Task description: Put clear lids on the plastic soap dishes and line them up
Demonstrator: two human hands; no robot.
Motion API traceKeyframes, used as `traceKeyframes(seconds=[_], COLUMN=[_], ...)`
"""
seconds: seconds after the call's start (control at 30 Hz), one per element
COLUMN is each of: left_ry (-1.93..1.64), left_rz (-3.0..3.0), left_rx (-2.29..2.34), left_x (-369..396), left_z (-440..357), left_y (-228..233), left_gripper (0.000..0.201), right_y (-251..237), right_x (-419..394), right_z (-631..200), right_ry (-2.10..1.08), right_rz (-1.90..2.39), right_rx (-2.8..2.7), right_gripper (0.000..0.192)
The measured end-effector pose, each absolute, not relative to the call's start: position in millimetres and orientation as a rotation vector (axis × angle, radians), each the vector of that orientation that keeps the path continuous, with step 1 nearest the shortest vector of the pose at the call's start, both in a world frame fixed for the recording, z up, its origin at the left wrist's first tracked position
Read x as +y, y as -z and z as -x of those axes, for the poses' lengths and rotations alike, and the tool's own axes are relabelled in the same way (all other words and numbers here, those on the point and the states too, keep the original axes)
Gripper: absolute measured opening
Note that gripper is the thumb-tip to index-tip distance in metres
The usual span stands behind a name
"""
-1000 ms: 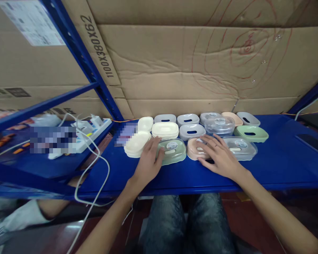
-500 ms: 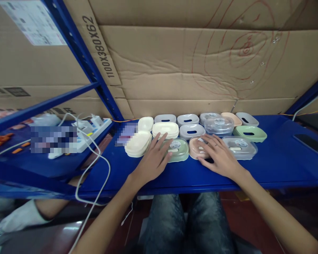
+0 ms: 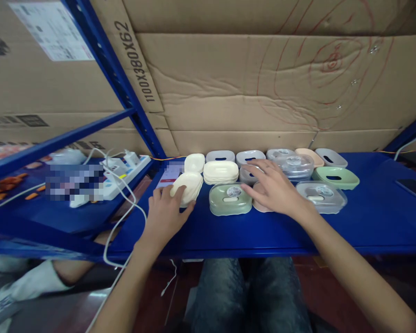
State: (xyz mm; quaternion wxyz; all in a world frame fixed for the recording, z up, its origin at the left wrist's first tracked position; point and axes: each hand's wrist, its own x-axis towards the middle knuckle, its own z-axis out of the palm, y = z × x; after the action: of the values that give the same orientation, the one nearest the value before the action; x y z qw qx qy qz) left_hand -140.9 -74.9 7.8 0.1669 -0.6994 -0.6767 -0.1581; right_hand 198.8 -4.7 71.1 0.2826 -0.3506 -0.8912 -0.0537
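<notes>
My left hand (image 3: 169, 209) reaches to a stack of cream soap dishes (image 3: 190, 184). Its fingertips touch the left and near edges, thumb apart from the fingers; no firm grip shows. Over a pink lidded soap box (image 3: 260, 200), mostly hidden, hovers my right hand (image 3: 275, 188) with fingers spread toward a grey soap tray (image 3: 247, 175). Between the hands sits a green soap box (image 3: 229, 206) under a clear lid with a round sticker. A grey lidded box (image 3: 324, 202) stands right of my right hand.
Behind are another cream stack (image 3: 221, 171), grey trays (image 3: 220, 156), clear lids (image 3: 296, 169) and a green tray (image 3: 336, 178). A dark phone (image 3: 414, 189) lies far right. White cables (image 3: 138, 212) and a power strip (image 3: 125, 178) are left, beside a blue post (image 3: 114, 69).
My left hand has moved left from the green box to the cream stack. My right hand has shifted slightly up and left, fingers now near the grey tray. The view has shifted slightly.
</notes>
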Motion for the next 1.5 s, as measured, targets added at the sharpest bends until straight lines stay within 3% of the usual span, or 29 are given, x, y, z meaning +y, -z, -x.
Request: traceKeyframes(seconds=[0.13,0.33,0.57,0.73,0.9,1.0,1.07,1.17,1.27,1.5], left_ry=[0.372,0.443,0.673,1.392,2.698,3.028,3.155,3.308,3.348,3.38], left_rz=[1.931,1.943,1.98,2.03,2.222,2.424,2.348,2.121,1.976,1.876], left_rx=[-2.005,-1.983,-1.955,-1.878,-1.91,-1.83,-1.842,-1.883,-1.888,-1.912], left_x=[-75,-71,-71,-49,1,22,30,34,35,37], left_z=[132,128,127,118,86,68,65,72,83,86], left_y=[-7,-7,-5,-35,-70,-74,-69,-62,-58,-56], left_gripper=[0.045,0.042,0.043,0.045,0.047,0.042,0.041,0.044,0.043,0.033], right_y=[-93,-84,-75,-89,-110,-112,-109,-102,-96,-88], right_x=[47,98,105,99,73,64,68,83,94,94], right_z=[-152,-114,-115,-131,-144,-156,-170,-192,-204,-192], right_ry=[-0.073,-0.243,-0.157,-0.168,-0.184,-0.168,-0.172,-0.104,-0.065,-0.293], right_rz=[1.051,1.297,1.202,0.949,0.756,0.8,0.854,1.003,1.197,1.411], right_rx=[-2.587,-2.735,-2.686,-2.489,-2.45,-2.446,-2.419,-2.438,-2.586,-2.815], right_gripper=[0.051,0.087,0.084,0.085,0.086,0.097,0.087,0.051,0.031,0.026])
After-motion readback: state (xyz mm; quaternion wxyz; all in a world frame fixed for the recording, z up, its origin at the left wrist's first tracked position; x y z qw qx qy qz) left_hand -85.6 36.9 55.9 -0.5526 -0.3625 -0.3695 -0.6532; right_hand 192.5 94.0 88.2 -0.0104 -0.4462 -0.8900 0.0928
